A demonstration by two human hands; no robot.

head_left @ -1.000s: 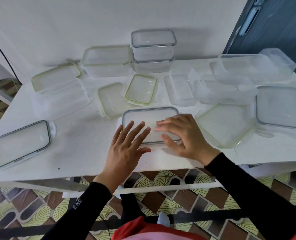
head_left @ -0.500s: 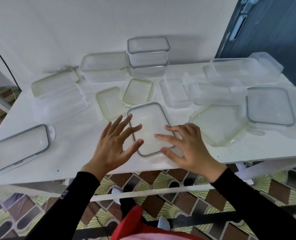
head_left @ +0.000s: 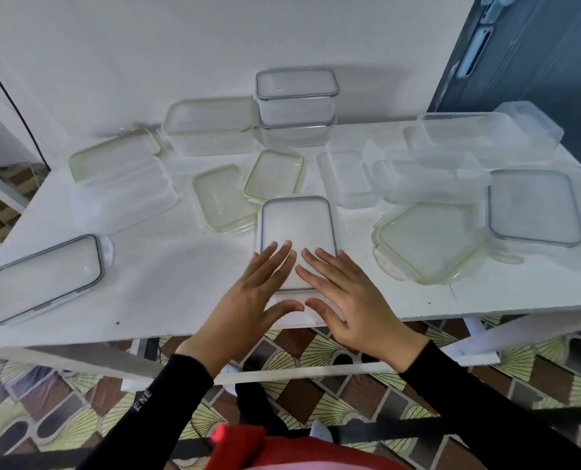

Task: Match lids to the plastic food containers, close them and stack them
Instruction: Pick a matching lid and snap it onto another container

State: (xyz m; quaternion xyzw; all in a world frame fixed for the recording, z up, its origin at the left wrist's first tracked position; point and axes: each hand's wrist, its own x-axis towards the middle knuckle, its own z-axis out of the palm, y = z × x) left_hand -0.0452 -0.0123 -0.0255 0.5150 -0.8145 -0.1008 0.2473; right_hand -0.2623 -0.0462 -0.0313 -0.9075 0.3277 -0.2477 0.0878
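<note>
Turned lengthwise since a moment ago, the grey-rimmed box (head_left: 297, 240) now lies under both palms: left hand (head_left: 248, 308) and right hand (head_left: 353, 307) flat, fingers spread, pressing its lid. Green-rimmed lids (head_left: 273, 174) crowd just beyond; a square lid (head_left: 428, 242) sits right; a closed box (head_left: 44, 278) far left.

White counter (head_left: 166, 266); clear containers, lids rimmed grey (head_left: 297, 228) or yellow-green (head_left: 274, 174); black sleeves (head_left: 166, 401); brown-and-yellow fan-patterned floor (head_left: 44, 418); dark blue door (head_left: 536, 62).

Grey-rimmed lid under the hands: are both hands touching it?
Touching. The head view shows left hand and right hand flat on the grey-rimmed lid.
</note>
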